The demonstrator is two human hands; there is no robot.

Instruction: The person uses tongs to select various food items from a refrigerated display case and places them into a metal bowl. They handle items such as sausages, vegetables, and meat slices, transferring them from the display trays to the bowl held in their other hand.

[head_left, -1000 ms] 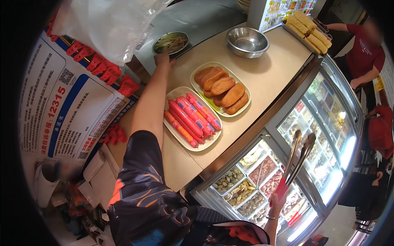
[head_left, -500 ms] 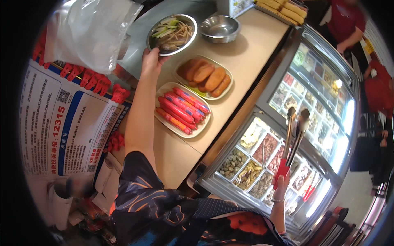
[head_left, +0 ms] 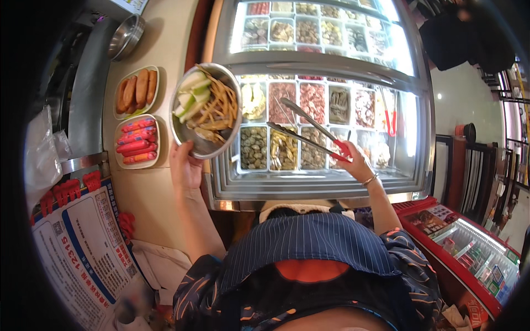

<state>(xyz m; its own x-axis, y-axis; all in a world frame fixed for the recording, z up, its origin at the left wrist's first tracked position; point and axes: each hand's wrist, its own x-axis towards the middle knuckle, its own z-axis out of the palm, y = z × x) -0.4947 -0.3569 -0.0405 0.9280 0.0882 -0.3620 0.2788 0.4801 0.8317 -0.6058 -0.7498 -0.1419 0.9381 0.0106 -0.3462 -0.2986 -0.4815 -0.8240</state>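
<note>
My left hand point(head_left: 186, 164) grips the near rim of a round steel bowl point(head_left: 205, 147), which is tilted toward me. In the bowl lie pale green vegetable pieces point(head_left: 194, 95) and brownish strips point(head_left: 218, 102). My right hand point(head_left: 356, 163) holds steel tongs point(head_left: 316, 125) by their red handles. The jaws stand apart with nothing between them, over the white food trays in the glass display case point(head_left: 331, 62). Beneath and beside the jaws are trays of dark round pieces point(head_left: 254, 148), yellowish pieces point(head_left: 283, 149) and reddish meat slices point(head_left: 313, 102).
On the counter point(head_left: 160, 190) to the left sit a plate of red-wrapped sausages point(head_left: 137, 146), a plate of browned sausages point(head_left: 135, 94) and stacked steel bowls point(head_left: 127, 37). Another pair of red-handled tongs point(head_left: 391, 122) rests in the case. A red chest freezer point(head_left: 441, 254) stands to the right.
My view and body have turned right to face the display case. The bowl has come from above the counter to the case's left edge. The tongs, previously upright, now point left over the trays.
</note>
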